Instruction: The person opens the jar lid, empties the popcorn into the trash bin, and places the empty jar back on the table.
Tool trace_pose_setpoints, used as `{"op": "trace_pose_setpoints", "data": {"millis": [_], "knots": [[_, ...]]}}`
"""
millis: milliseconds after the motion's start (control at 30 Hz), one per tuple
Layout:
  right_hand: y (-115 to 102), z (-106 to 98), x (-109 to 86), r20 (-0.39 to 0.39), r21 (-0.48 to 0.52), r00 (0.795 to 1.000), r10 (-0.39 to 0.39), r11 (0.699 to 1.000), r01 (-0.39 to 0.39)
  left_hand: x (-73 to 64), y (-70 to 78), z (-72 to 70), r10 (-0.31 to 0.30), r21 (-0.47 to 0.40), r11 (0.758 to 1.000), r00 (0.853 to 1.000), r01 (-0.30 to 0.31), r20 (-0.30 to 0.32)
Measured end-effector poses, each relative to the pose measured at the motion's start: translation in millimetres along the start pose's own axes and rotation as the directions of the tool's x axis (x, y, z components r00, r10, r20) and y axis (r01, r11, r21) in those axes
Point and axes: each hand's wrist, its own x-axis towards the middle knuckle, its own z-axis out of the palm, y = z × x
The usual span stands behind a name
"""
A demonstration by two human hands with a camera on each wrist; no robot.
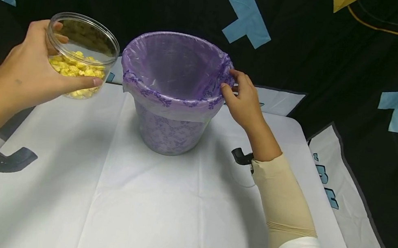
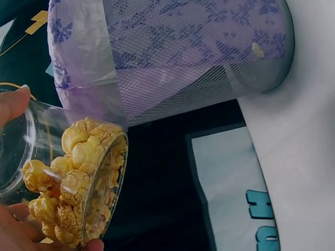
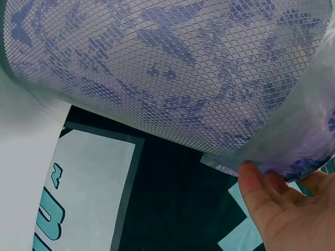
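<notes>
Currently, we have L grip (image 1: 33,68) curled round a clear cylindrical plastic jar (image 1: 92,42) w/ yellow popcorn (image 1: 76,69), raised just L of a round mesh bin (image 1: 168,135) on white-covered table (image 1: 148,216); R grip (image 1: 243,102) pinches bin's purple floral plastic liner (image 1: 165,108) at rim.

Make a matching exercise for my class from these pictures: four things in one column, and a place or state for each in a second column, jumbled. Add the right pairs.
Column one
1. Popcorn
2. Bin
3. Left hand
4. Right hand

Column two
A. At the rim, fingers on the purple-patterned liner
B. Yellow, inside the clear jar
C. Holding the jar beside the bin
D. Standing upright on the white table

Right pairs: 1-B; 2-D; 3-C; 4-A
</notes>
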Motion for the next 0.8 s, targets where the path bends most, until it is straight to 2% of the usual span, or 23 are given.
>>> {"op": "trace_pose_setpoints", "data": {"millis": [300,633,800], "knots": [[0,0,-1.6,0.008,0.021,1.000,0.001,1.000,-0.002,8.6,26.5,-6.2,0.074,0.084,0.994,0.997,-0.072,-0.019],[0,1,-1.9,-0.001,0.049,1.000,-0.012,0.999,0.012,15.9,48.7,-9.1,0.184,0.178,0.969,0.982,-0.172,-0.053],[0,0,-1.8,0.008,0.048,1.000,-0.001,0.999,0.001,19.5,58.0,-8.9,0.211,0.234,0.953,0.976,-0.192,-0.060]]}}
